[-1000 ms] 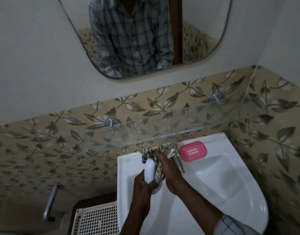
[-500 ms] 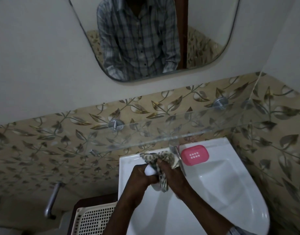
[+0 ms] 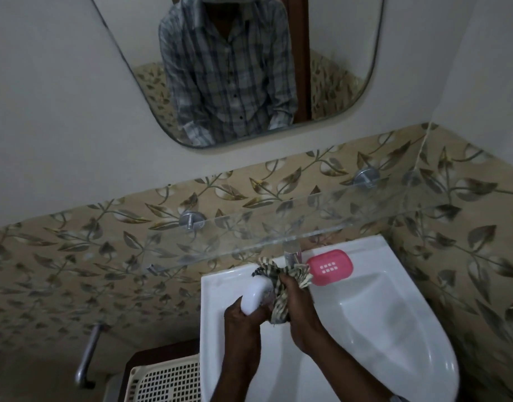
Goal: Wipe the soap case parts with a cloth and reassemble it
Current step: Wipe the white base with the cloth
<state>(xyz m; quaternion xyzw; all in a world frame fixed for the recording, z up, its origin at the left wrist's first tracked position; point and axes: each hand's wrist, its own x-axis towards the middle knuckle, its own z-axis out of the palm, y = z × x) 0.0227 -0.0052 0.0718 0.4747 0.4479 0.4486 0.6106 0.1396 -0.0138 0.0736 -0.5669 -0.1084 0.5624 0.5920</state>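
Over the glossy sink (image 3: 220,288), the left hand (image 3: 243,319) grips the smooth, oval white shell (image 3: 255,294). The right hand (image 3: 300,304) clutches a crumpled striped cloth (image 3: 280,307) against it. The pink slotted tray (image 3: 330,266) lies on the rim.

A white sink (image 3: 406,288) set in the wall corner carries the things, its bowl opening below and to the right of the fingers (image 3: 291,282) of the right hand (image 3: 300,309). On its flat back rim a pink tray (image 3: 330,266) with small slots lies face up, just right of those fingers. A metal tap (image 3: 291,256) stands on the same rim, just beyond the fingers and just beside the tray's left end.
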